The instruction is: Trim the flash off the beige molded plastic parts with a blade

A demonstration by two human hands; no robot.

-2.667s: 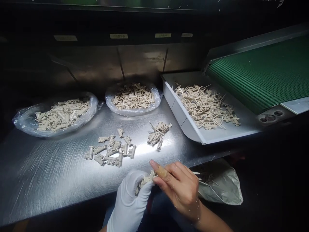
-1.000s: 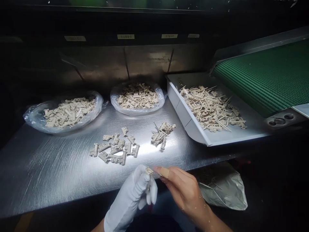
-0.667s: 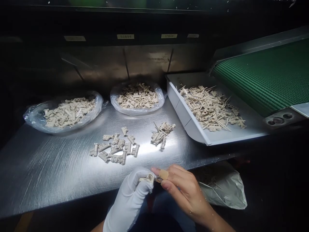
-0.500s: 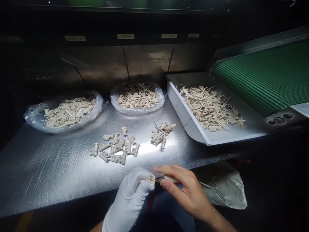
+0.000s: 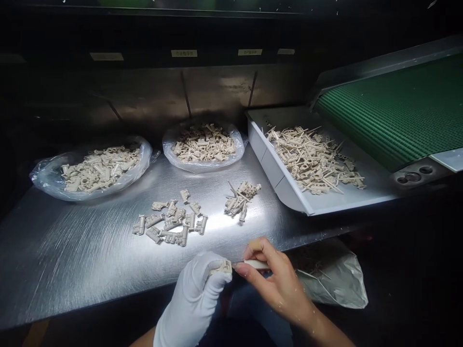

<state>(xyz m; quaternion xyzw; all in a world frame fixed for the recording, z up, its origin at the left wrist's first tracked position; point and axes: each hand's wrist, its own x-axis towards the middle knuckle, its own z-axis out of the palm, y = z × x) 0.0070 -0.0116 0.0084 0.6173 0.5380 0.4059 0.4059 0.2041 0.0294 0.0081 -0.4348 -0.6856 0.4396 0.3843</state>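
Observation:
My left hand (image 5: 191,294), in a white glove, is closed around a small beige plastic part (image 5: 224,266) just off the front edge of the table. The part's open end faces right. My bare right hand (image 5: 280,279), with a tan strip of tape on one finger, grips a small knife (image 5: 256,264) by its white handle. Its short blade points left at the part, and I cannot tell whether it touches. On the table beyond lie a loose group of beige parts (image 5: 173,221) and a smaller heap of parts with thin sticks (image 5: 241,198).
Two plastic-lined bowls (image 5: 47,178) (image 5: 202,167) heaped with beige parts stand at the back of the metal table (image 5: 90,250). On the right, a white tray (image 5: 289,193) of untrimmed pieces sits beside a green conveyor belt (image 5: 398,106). A bag (image 5: 343,284) hangs below the table's edge.
My right forefinger has bent back from its stretched position onto the knife handle, which now shows more. The left hand keeps its hold on the part. The whole view has shifted slightly.

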